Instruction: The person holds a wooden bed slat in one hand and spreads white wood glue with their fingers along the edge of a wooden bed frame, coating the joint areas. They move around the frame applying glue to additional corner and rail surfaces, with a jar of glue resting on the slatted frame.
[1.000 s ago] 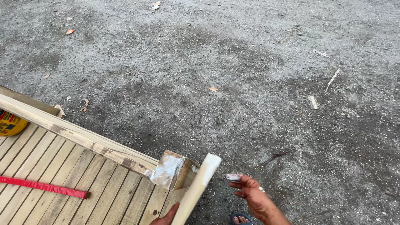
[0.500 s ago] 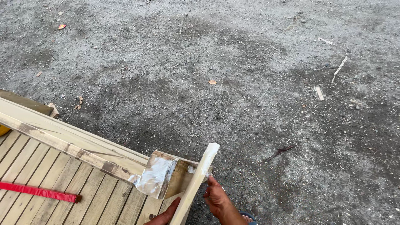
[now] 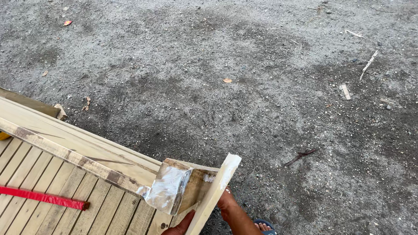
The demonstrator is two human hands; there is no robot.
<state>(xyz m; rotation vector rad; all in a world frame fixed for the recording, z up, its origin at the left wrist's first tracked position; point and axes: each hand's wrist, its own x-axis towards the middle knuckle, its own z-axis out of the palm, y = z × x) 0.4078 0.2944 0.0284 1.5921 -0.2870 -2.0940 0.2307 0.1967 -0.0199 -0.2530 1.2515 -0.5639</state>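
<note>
head view: a red strip lies on the slatted wooden panel. at its glue-smeared corner, the left hand holds a pale wooden slat; its fingers' grip cannot be told. the right hand presses the slat's far side, fingers together.

Pale wood slat stood tilted, upper end up-right, lower end running off bottom edge; its cut top end looked whitish w/ glue or paint. It leaned against corner of a slatted wood frame, touching the corner block. That block was darker, stained brown, w/ a glossy whitish-grey smear on its near face. Right hand pressed on the slat's right side near the block; left hand touched its lower left, mostly cut off by the bottom edge.
</note>
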